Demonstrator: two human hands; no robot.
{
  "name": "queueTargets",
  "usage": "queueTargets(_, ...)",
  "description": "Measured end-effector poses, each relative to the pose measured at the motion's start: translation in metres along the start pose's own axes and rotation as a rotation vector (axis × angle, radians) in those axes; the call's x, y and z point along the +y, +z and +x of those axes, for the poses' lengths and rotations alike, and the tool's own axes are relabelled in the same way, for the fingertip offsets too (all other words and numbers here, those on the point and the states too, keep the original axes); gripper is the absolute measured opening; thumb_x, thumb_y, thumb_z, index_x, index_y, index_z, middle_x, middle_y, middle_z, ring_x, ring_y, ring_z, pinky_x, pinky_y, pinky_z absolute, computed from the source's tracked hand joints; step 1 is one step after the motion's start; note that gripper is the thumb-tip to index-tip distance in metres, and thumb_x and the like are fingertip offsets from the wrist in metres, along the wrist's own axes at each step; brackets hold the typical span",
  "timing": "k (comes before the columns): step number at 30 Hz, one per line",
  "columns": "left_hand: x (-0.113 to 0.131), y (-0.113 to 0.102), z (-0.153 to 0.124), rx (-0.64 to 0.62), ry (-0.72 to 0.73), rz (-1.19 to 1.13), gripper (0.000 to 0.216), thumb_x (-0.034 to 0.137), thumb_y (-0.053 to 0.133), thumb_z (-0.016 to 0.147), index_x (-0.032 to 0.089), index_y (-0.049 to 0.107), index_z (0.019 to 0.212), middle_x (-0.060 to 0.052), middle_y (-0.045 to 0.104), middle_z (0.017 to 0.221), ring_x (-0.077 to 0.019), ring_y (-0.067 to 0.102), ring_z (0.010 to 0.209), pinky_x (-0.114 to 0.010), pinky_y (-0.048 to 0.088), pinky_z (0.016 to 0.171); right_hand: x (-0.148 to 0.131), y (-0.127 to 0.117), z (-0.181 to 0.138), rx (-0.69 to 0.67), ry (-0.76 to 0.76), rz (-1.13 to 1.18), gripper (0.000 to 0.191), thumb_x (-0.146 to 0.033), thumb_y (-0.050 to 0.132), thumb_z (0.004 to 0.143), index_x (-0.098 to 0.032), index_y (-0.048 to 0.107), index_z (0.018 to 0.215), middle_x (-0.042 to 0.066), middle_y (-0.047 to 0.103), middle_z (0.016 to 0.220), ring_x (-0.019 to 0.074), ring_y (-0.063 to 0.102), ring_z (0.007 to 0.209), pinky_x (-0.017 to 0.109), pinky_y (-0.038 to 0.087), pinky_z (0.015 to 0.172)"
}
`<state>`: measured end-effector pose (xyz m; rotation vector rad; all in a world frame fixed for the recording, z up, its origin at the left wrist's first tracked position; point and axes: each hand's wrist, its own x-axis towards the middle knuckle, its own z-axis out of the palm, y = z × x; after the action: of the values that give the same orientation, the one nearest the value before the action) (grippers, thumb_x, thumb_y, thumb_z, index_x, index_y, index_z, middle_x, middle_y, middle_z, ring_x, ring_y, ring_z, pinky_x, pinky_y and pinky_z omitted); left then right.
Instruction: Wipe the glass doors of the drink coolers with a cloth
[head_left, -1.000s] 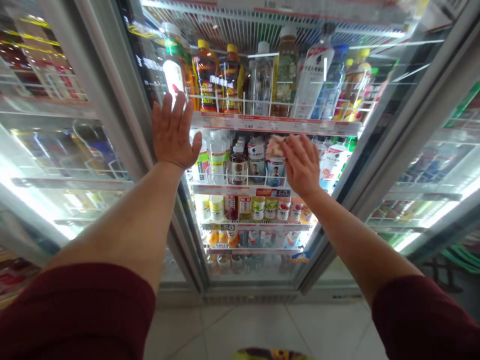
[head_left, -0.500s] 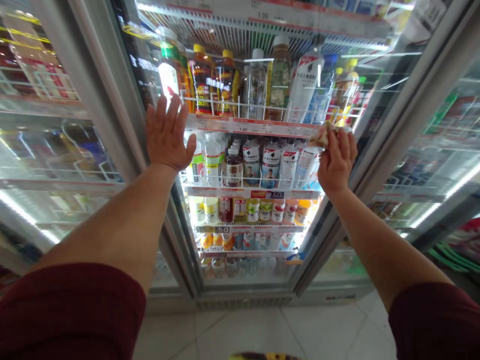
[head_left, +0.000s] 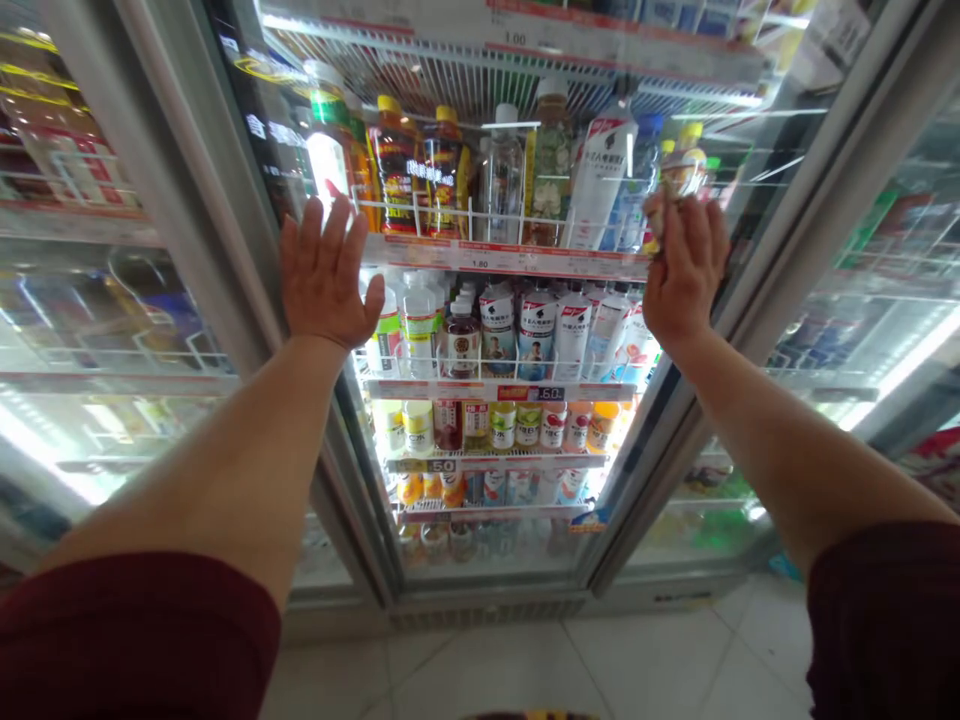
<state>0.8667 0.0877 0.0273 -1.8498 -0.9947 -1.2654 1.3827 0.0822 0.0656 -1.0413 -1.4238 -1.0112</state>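
Observation:
My left hand (head_left: 326, 280) lies flat against the left side of the glass door (head_left: 480, 555) of a drinks fridge, fingers stretched out and holding nothing. On the door's right side, my right hand (head_left: 684, 270) presses a crumpled cloth (head_left: 656, 222) to the glass. Only a small part of the cloth shows past my fingers, and it looks brownish. Behind the glass, between my hands, stand bottles on the shelves, among them a white bottle (head_left: 600, 180) and a dark bottle with a yellow cap (head_left: 395, 170).
Metal door frames run along both sides, the left frame (head_left: 202, 180) and the right frame (head_left: 795, 260). More stocked fridge sections stand to either side. Price strips (head_left: 480, 262) line the shelf fronts. Below is a vent grille (head_left: 487, 610) above the tiled floor (head_left: 495, 665).
My right hand has moved up and slightly right along the glass with the cloth. My left hand stays flat on the door. The view has shifted slightly.

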Motion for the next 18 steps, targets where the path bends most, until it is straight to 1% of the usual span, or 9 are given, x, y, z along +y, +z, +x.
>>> queueTargets(2,0.001,-0.001,0.0,-0.006,-0.015,-0.009,0.08,0.049,0.059,0.102,0.027,0.031,0.173,-0.003,0.025,0.181,-0.0299,0.01,0.172,-0.061,-0.003,0.141,-0.009,0.001,0.009,-0.055,-0.081,0.009,0.06,-0.033,0.031,0.108,-0.015,0.056,0.16,0.011,0.049,0.172,0.0284,0.028,0.168,0.056,0.025,0.136)
queueTargets(4,0.002,-0.001,0.0,-0.012,-0.015,0.003,0.08,0.05,0.058,0.102,0.027,0.031,0.173,-0.003,0.025,0.181,-0.0301,0.009,0.172,-0.061,-0.003,0.141,-0.014,0.003,0.021,0.004,0.012,0.017,0.06,-0.032,0.029,0.109,-0.016,0.056,0.16,0.01,0.049,0.172,0.0269,0.03,0.166,0.054,0.024,0.136)
queueTargets(7,0.005,-0.002,0.001,-0.011,-0.02,0.008,0.081,0.06,0.055,0.103,0.027,0.031,0.173,-0.004,0.026,0.181,-0.0315,0.01,0.172,-0.064,0.0,0.14,-0.021,0.006,0.035,0.109,0.16,0.03,0.061,-0.031,0.03,0.108,-0.011,0.053,0.161,0.014,0.047,0.173,0.0284,0.03,0.165,0.055,0.022,0.136)
queueTargets(8,0.006,-0.003,0.001,-0.01,-0.026,-0.004,0.081,0.063,0.054,0.104,0.028,0.031,0.173,-0.005,0.026,0.181,-0.0315,0.009,0.172,-0.066,0.0,0.138,-0.026,0.006,0.039,0.088,0.137,0.029,0.061,-0.031,0.031,0.108,-0.011,0.052,0.162,0.014,0.046,0.173,0.0285,0.029,0.166,0.056,0.022,0.136)
queueTargets(10,0.008,-0.004,0.002,-0.018,-0.038,-0.017,0.081,0.069,0.048,0.105,0.028,0.031,0.173,-0.006,0.025,0.181,-0.0303,0.008,0.172,-0.07,0.002,0.135,-0.036,0.004,0.043,-0.034,-0.01,0.021,0.06,-0.033,0.031,0.109,-0.014,0.052,0.162,0.011,0.047,0.173,0.0272,0.027,0.168,0.057,0.022,0.136)
queueTargets(12,0.01,-0.006,0.002,-0.037,-0.049,0.001,0.083,0.073,0.043,0.106,0.026,0.031,0.173,-0.008,0.024,0.181,-0.0286,0.007,0.172,-0.07,0.003,0.134,-0.045,0.003,0.049,-0.136,-0.148,0.012,0.059,-0.033,0.028,0.11,-0.016,0.054,0.161,0.009,0.047,0.173,0.0251,0.026,0.169,0.055,0.022,0.136)
queueTargets(13,0.011,-0.006,0.003,-0.048,-0.056,0.014,0.084,0.075,0.041,0.105,0.025,0.031,0.172,-0.008,0.024,0.181,-0.0274,0.007,0.172,-0.068,0.003,0.136,-0.049,0.003,0.053,-0.138,-0.163,0.012,0.06,-0.032,0.027,0.11,-0.015,0.055,0.16,0.01,0.048,0.173,0.0248,0.026,0.168,0.055,0.022,0.136)
queueTargets(16,0.015,-0.007,0.004,-0.048,-0.094,0.012,0.089,0.081,0.035,0.102,0.021,0.035,0.169,-0.008,0.027,0.18,-0.0246,0.007,0.172,-0.059,0.004,0.138,-0.057,0.01,0.068,0.003,-0.009,0.043,0.059,-0.023,0.03,0.107,-0.012,0.052,0.161,0.013,0.047,0.172,0.0259,0.029,0.167,0.058,0.023,0.136)
queueTargets(18,0.017,-0.007,0.005,-0.029,-0.128,-0.02,0.093,0.085,0.037,0.097,0.022,0.041,0.166,-0.003,0.03,0.179,-0.0272,0.01,0.171,-0.055,0.002,0.14,-0.067,0.017,0.075,0.099,0.08,0.085,0.059,-0.018,0.035,0.104,-0.013,0.05,0.161,0.012,0.048,0.172,0.0263,0.029,0.166,0.061,0.023,0.136)
